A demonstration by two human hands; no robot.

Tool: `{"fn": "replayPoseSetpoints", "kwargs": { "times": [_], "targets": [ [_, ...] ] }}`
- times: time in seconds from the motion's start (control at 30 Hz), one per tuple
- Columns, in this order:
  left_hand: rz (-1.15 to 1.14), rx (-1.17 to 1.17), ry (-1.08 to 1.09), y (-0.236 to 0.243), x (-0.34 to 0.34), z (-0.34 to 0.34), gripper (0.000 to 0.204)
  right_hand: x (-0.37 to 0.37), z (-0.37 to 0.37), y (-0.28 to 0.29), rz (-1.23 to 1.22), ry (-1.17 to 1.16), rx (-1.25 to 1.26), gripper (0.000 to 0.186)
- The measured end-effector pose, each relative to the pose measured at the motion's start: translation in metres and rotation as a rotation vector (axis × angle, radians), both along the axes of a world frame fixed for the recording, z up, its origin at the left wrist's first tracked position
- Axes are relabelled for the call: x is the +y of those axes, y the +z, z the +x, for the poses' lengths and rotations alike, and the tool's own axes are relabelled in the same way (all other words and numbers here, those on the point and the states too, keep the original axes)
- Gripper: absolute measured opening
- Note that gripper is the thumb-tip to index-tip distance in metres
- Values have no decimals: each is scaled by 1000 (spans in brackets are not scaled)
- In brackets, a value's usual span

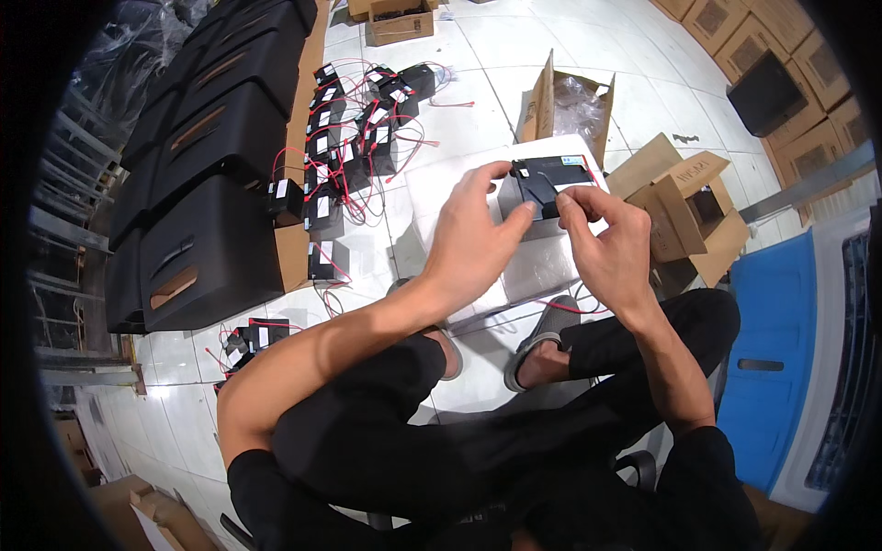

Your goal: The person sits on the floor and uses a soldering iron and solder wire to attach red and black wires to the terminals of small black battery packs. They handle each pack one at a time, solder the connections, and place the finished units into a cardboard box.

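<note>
A black box-shaped battery (559, 171) with a small pale label rests on a white, plastic-wrapped block (537, 268) in front of me. My left hand (473, 230) is closed round its left side, the index finger at the far corner and the thumb at the near edge. At the battery's near right part, the thumb and fingertips of my right hand (608, 237) are pinched together. What they pinch is too small to make out. A thin wire shows on the battery's dark surface beside them. Below the block's near right edge hangs a red wire (571, 309).
Several black batteries (375, 138) with red wires stand on the floor to the left, beside a row of large black cases (207, 216). Open cardboard boxes (684, 197) lie to the right, near a blue panel (763, 358). Stacked cartons (753, 46) line the far right.
</note>
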State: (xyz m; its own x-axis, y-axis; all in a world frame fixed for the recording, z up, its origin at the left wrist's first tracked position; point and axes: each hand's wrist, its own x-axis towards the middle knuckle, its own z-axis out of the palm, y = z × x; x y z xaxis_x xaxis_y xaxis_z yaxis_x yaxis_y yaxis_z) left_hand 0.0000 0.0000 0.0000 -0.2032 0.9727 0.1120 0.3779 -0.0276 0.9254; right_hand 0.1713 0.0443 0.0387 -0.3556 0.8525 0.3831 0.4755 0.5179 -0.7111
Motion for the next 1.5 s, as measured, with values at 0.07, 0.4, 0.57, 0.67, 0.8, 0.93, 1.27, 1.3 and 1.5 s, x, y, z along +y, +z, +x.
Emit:
{"fn": "replayPoseSetpoints", "kwargs": {
  "times": [0.07,0.4,0.57,0.67,0.8,0.93,1.27,1.3,1.5],
  "targets": [
    [9,39,13,6,-3,8,63,1,-3,7,-64,-12,-14,18],
    [-102,-58,11,16,-4,4,61,6,-19,11,-136,-51,-113,16],
    [-99,-72,34,15,-4,7,59,7,-20,14,-163,-35,-99,15],
    [-84,-66,44,13,-3,7,59,8,-21,17,-215,-36,-101,16],
    [-12,-11,60,10,-2,8,59,8,-21,18,-223,-43,-122,16],
    [107,66,23,11,-4,5,55,6,-21,14,-25,-6,-150,13],
    [90,87,-3,19,-4,2,47,6,-17,14,136,38,-205,12],
    [84,82,11,19,-5,1,47,7,-16,15,126,45,-190,12],
    [116,163,-8,20,-4,0,40,9,-16,11,114,97,-131,12]
  ]
}}
